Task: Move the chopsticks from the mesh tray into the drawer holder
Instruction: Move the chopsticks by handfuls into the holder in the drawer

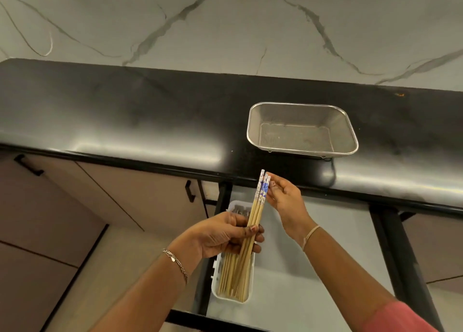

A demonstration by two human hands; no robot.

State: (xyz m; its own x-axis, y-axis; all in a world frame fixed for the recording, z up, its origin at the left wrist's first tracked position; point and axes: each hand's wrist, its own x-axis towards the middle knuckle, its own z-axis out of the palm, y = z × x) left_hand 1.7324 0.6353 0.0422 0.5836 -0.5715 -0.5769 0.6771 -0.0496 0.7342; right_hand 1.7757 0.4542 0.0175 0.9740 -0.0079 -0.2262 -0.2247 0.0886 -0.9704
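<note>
A small bundle of wooden chopsticks with blue-and-white patterned tops is held tilted above the open drawer. My left hand grips the bundle around its middle. My right hand touches the patterned tops with its fingertips. Below them a white drawer holder contains several more chopsticks lying lengthwise. The metal mesh tray stands on the black countertop at the right, with nothing in it.
The black countertop runs across the view, backed by a marbled wall. The open drawer has a pale floor and black side rails. Brown cabinet doors with black handles lie to the left.
</note>
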